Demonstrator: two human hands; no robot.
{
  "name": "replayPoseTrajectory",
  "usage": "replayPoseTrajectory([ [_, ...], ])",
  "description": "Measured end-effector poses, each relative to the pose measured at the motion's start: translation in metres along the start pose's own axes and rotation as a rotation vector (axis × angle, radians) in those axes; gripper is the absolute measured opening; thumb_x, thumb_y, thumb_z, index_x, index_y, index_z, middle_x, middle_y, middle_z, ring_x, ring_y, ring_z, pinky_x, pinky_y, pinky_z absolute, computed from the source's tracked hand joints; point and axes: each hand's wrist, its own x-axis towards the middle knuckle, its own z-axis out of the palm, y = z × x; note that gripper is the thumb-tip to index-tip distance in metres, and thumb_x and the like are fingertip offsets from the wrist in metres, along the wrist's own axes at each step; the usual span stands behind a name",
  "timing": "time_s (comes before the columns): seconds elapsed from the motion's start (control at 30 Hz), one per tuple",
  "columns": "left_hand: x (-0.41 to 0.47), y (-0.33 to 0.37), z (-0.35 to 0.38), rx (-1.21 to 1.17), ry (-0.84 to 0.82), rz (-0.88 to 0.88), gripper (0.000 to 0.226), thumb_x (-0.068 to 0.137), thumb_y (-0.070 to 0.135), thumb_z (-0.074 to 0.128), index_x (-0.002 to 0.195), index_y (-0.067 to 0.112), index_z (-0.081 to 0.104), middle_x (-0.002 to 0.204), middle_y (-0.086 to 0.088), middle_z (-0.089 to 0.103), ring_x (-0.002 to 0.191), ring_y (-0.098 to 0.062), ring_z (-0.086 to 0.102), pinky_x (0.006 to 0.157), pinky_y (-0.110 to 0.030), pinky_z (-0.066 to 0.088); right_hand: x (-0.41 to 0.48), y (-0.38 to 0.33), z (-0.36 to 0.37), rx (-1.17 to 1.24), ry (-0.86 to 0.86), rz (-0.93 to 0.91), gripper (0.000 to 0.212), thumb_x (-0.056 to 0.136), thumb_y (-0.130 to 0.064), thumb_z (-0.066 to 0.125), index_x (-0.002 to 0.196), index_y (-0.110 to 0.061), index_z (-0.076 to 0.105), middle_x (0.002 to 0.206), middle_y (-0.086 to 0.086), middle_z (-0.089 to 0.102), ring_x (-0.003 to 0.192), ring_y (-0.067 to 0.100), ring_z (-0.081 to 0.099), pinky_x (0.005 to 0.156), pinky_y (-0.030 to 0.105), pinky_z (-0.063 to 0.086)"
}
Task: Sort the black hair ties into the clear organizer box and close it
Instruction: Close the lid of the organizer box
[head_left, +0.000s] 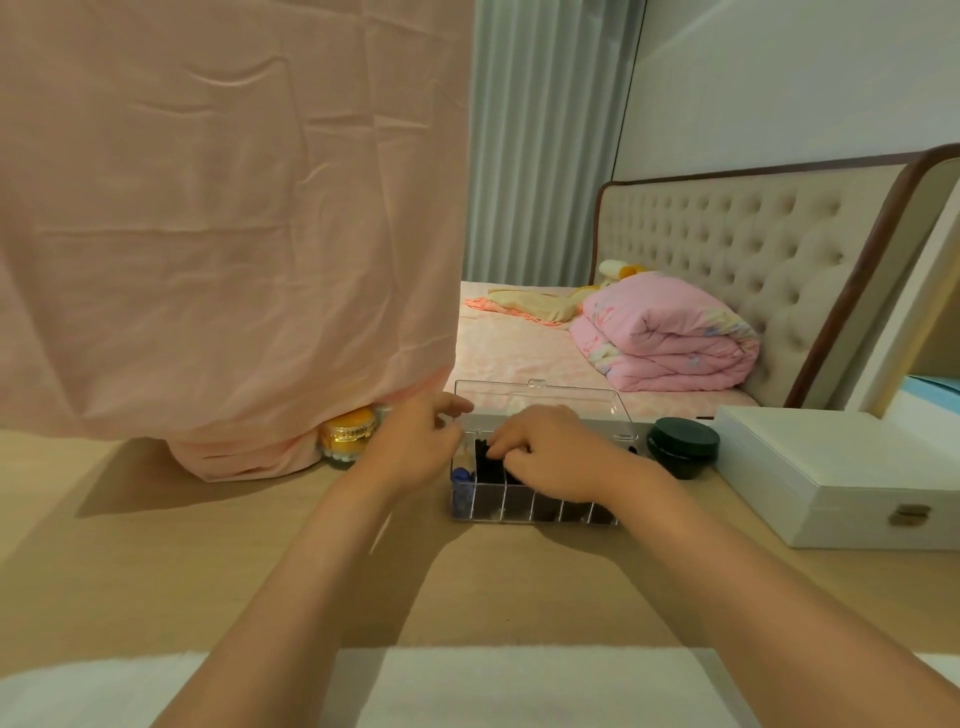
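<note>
Black hair ties (487, 467) in clear divided box (519, 512); right fingers (511, 451) pinch them, left fingers (445, 415) unclear

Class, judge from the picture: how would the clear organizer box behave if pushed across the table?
The clear organizer box probably slides easily: thin plastic on a smooth table. Its raised lid may flop. Black hair ties likely add little weight.

White latched box (810, 457), dark round jar (684, 446) beside it, perhaps a gold jar (349, 434) under pink cloth (223, 223).
</note>
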Motion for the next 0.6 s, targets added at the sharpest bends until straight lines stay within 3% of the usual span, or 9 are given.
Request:
replayPoseTrajectory([
  [0.1, 0.011, 0.009, 0.006, -0.004, -0.043, -0.039, 0.046, 0.102, 0.026, 0.054, 0.147, 0.024, 0.046, 0.152, 0.001, 0.046, 0.137, -0.018, 0.044, 0.111, -0.036, 0.038, -0.002, 0.021, -0.026, 0.289, 0.221, 0.099, 0.036, 0.094, -0.012, 0.050, 0.113, -0.028, 0.075, 0.133, -0.007, 0.065, 0.126, 0.010, 0.053, 0.108, 0.030, 0.038],
  [0.2, 0.031, 0.017, 0.011, 0.047, -0.100, -0.086, 0.055, 0.103, 0.035, 0.050, 0.154, 0.022, 0.033, 0.161, -0.002, 0.032, 0.146, -0.025, 0.033, 0.116, -0.042, 0.031, -0.001, 0.058, -0.045, 0.259, 0.368, 0.239, 0.034, 0.096, -0.015, 0.050, 0.119, -0.028, 0.071, 0.137, -0.006, 0.061, 0.125, 0.013, 0.053, 0.100, 0.028, 0.038],
  [0.3, 0.051, 0.019, 0.017, 0.046, -0.108, -0.151, 0.063, 0.103, 0.037, 0.051, 0.157, 0.018, 0.026, 0.164, -0.004, 0.027, 0.148, -0.027, 0.029, 0.118, -0.041, 0.027, 0.001, 0.095, -0.046, 0.194, 0.319, 0.416, 0.045, 0.097, -0.022, 0.049, 0.142, -0.024, 0.054, 0.152, 0.003, 0.049, 0.133, 0.023, 0.050, 0.103, 0.035, 0.041],
  [0.43, 0.070, 0.016, 0.028, 0.138, -0.145, -0.224, 0.066, 0.103, 0.041, 0.048, 0.157, 0.013, 0.025, 0.164, -0.009, 0.025, 0.149, -0.030, 0.027, 0.119, -0.043, 0.026, 0.005, 0.121, -0.037, -0.064, 0.070, 0.595, 0.060, 0.101, -0.028, 0.038, 0.159, -0.027, 0.024, 0.161, 0.009, 0.036, 0.145, 0.035, 0.032, 0.115, 0.046, 0.025],
  [0.53, 0.075, 0.019, 0.034, 0.108, -0.095, -0.228, 0.062, 0.103, 0.032, 0.050, 0.157, 0.011, 0.027, 0.163, -0.010, 0.028, 0.148, -0.030, 0.030, 0.118, -0.041, 0.027, 0.009, 0.127, -0.035, -0.020, 0.046, 0.591, 0.061, 0.101, -0.021, 0.037, 0.160, -0.027, 0.022, 0.160, 0.007, 0.039, 0.144, 0.033, 0.036, 0.117, 0.048, 0.019],
  [0.6, 0.075, 0.020, 0.035, 0.021, -0.041, -0.227, 0.060, 0.102, 0.027, 0.051, 0.156, 0.012, 0.029, 0.162, -0.009, 0.030, 0.146, -0.029, 0.033, 0.116, -0.039, 0.029, 0.010, 0.132, -0.033, 0.070, 0.124, 0.561, 0.062, 0.098, -0.015, 0.040, 0.158, -0.026, 0.028, 0.154, 0.008, 0.047, 0.138, 0.031, 0.044, 0.118, 0.049, 0.024],
])
